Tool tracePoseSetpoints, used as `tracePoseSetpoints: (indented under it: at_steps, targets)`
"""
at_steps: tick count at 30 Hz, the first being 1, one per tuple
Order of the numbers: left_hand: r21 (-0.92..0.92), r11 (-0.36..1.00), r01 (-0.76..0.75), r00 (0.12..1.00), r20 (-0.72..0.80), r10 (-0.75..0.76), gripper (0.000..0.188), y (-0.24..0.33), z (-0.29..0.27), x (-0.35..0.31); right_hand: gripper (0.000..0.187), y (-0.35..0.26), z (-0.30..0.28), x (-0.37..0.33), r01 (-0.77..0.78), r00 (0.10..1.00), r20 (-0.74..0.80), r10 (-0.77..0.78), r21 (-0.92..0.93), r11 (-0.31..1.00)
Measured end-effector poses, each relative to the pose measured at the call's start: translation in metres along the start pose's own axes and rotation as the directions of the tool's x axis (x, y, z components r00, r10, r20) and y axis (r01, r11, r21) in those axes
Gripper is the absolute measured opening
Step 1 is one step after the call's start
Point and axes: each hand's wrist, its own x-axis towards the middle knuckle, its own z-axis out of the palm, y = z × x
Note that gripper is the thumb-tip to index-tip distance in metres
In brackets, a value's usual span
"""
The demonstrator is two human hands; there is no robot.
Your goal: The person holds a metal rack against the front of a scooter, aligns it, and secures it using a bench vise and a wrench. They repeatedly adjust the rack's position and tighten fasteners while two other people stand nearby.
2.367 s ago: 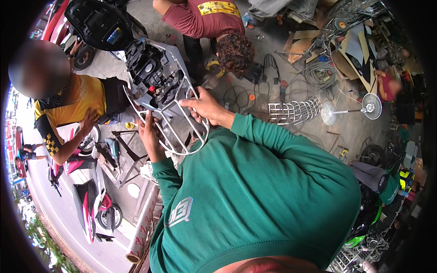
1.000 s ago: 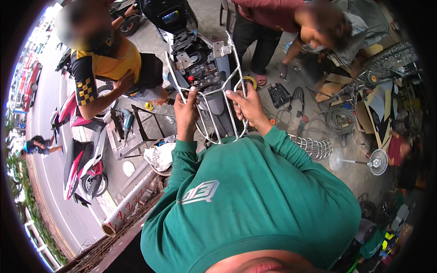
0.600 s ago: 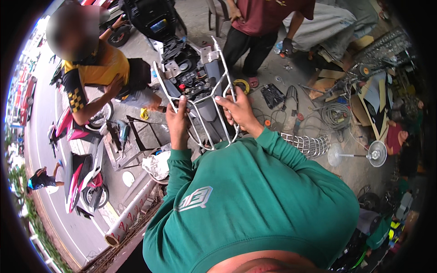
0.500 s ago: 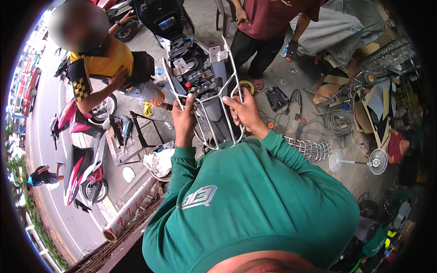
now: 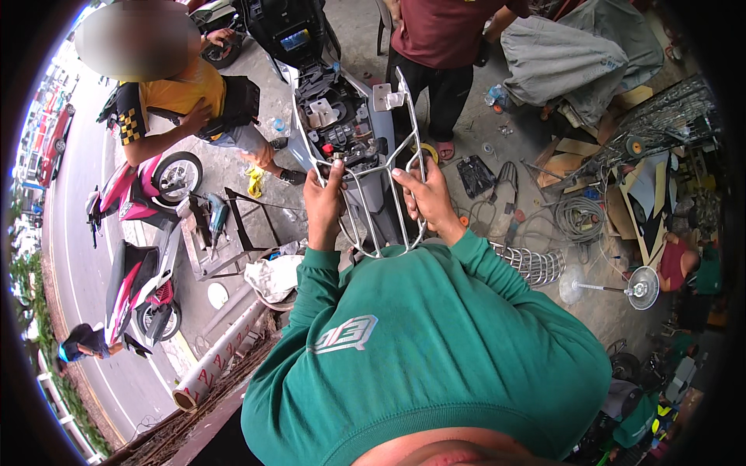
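Observation:
A bare metal luggage rack of bent tubes (image 5: 388, 166) is held up in front of me, over a motorcycle (image 5: 378, 128) whose inner parts are exposed. My left hand (image 5: 322, 208) is closed round the rack's left tube, thumb on top. On the opposite tube my right hand (image 5: 430, 200) is closed too, thumb lying along the bar. Flat bracket plates (image 5: 382, 97) show at the rack's far end. Beyond the exposed parts, the motorcycle's black seat compartment (image 5: 291, 35) stands tilted up.
A person in yellow and black (image 5: 167, 105) is at the left; another in maroon (image 5: 439, 35) stands ahead. A power drill (image 5: 217, 213) lies on a metal stand at left. Right of me are a coiled cable (image 5: 579, 220), a fan (image 5: 641, 288) and a wire coil (image 5: 536, 266).
The rack and both hands have shifted slightly right and nearer in the picture, with the grip kept. The person in maroon has moved up in view, and the distant walker has moved down.

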Motion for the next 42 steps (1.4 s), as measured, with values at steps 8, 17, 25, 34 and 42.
tracePoseSetpoints:
  at_steps: [8,17,25,34,42]
  targets:
    - [-0.021,1.000,-0.014,0.999,0.032,0.015,0.030,-0.003,-0.002,0.004,0.046,-0.001,0.002,0.003,-0.007,0.999,-0.032,0.006,-0.018,1.000]
    - [-0.012,0.996,0.089,0.995,-0.036,-0.089,0.036,-0.030,-0.011,0.008,0.039,0.015,-0.003,0.015,-0.124,0.992,-0.008,0.123,-0.040,0.992]
    - [-0.041,0.969,0.244,0.962,-0.117,-0.247,0.036,-0.081,-0.028,0.001,0.040,0.055,-0.014,0.022,-0.325,0.946,-0.024,0.324,-0.043,0.945]
    - [-0.137,0.928,0.347,0.919,-0.146,-0.365,0.038,-0.131,-0.041,0.008,0.041,0.080,-0.019,0.031,-0.420,0.907,-0.070,0.416,-0.062,0.905]
    - [-0.138,0.929,0.342,0.925,-0.127,-0.359,0.040,-0.145,-0.042,0.029,0.041,0.100,-0.023,0.056,-0.391,0.920,-0.079,0.384,-0.111,0.913]
